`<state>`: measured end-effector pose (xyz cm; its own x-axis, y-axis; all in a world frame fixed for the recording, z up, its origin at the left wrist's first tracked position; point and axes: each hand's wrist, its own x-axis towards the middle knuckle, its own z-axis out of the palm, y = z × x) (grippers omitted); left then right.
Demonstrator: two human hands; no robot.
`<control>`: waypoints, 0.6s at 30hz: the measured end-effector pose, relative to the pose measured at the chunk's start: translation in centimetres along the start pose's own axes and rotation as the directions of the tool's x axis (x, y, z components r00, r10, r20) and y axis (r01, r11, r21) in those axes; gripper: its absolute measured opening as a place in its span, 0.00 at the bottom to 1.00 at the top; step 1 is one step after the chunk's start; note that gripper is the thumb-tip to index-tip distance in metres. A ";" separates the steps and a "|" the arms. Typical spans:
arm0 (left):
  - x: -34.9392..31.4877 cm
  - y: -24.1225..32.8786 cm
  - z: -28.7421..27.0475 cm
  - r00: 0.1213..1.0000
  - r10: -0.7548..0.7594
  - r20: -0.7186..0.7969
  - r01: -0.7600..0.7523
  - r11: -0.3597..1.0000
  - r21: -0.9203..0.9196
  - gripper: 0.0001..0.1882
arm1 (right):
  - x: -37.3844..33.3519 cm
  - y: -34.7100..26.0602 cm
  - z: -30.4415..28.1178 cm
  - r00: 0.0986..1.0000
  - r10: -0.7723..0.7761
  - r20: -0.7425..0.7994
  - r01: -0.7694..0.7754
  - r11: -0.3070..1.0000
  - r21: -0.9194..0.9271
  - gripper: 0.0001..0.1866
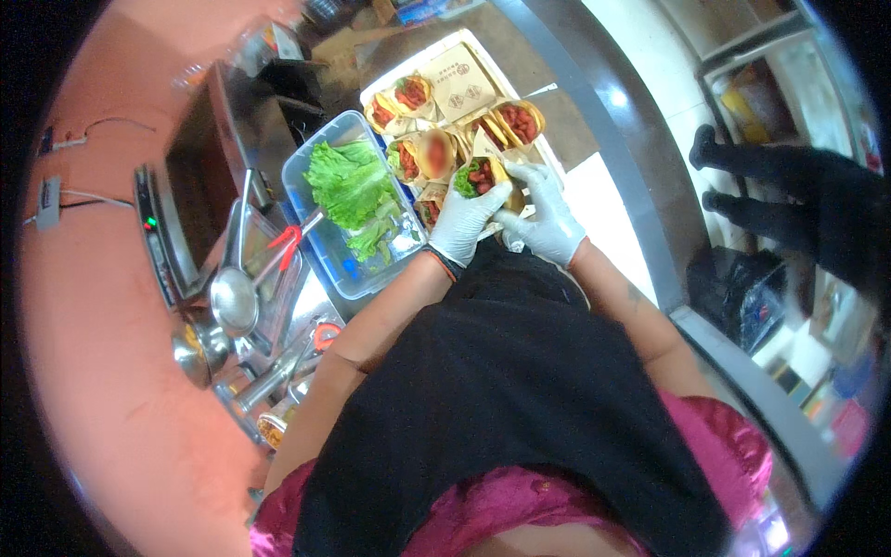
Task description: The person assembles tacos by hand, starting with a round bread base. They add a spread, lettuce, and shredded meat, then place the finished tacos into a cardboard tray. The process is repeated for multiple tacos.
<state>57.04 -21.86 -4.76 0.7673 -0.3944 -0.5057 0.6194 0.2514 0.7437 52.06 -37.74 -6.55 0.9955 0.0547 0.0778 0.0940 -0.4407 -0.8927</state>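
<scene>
A filled wrap (481, 178) in brown paper, with lettuce and red meat showing at its mouth, is between my two gloved hands. My left hand (464, 226) is closed around its lower left side. My right hand (551, 219) curves around its right side, thumb in front and fingers partly hidden behind it. Beneath and beyond my hands, a white tray (470, 37) carries several similar wraps, among them one with meat (520, 122) at the right and one with lettuce (411, 92) at the far left. Brown printed paper (455, 82) lies at the tray's far end.
Left of the tray, a clear plastic box (291, 186) holds lettuce leaves (348, 181). Metal strainers (234, 302) and red-handled tools (290, 243) crowd the left side. A dark appliance (215, 176) stands near the wall. Another person's dark-clothed legs (789, 176) appear at the right.
</scene>
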 end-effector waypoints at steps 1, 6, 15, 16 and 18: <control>0.0 -0.2 -0.5 1.000 -0.008 -0.001 0.008 1.000 0.006 0.22 | -0.1 -0.1 -0.6 0.998 0.058 -0.003 -0.057 0.988 0.142 0.27; -0.2 -2.1 -1.0 1.000 -0.017 -0.010 0.017 1.000 -0.021 0.26 | -0.1 1.2 0.0 0.962 0.260 -0.077 -0.245 0.954 0.171 0.13; -0.5 -2.0 -0.4 0.990 0.116 -0.080 -0.103 0.983 0.151 0.20 | -0.4 -0.3 0.1 0.973 0.162 -0.163 -0.167 0.986 -0.014 0.10; -0.5 -2.2 -0.5 0.987 0.131 -0.090 -0.115 0.980 0.165 0.19 | -0.4 -0.1 0.1 0.977 0.104 -0.186 -0.123 0.988 -0.093 0.10; -0.4 -2.4 -0.6 0.992 0.089 -0.086 -0.074 0.984 0.164 0.23 | 0.0 0.4 0.2 0.976 -0.018 -0.218 -0.038 0.967 -0.251 0.08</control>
<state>55.35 -21.83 -6.62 0.8308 -0.2926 -0.4733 0.5252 0.1312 0.8408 52.10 -37.72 -7.02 0.9728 -0.1343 0.1890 0.0565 -0.6534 -0.7549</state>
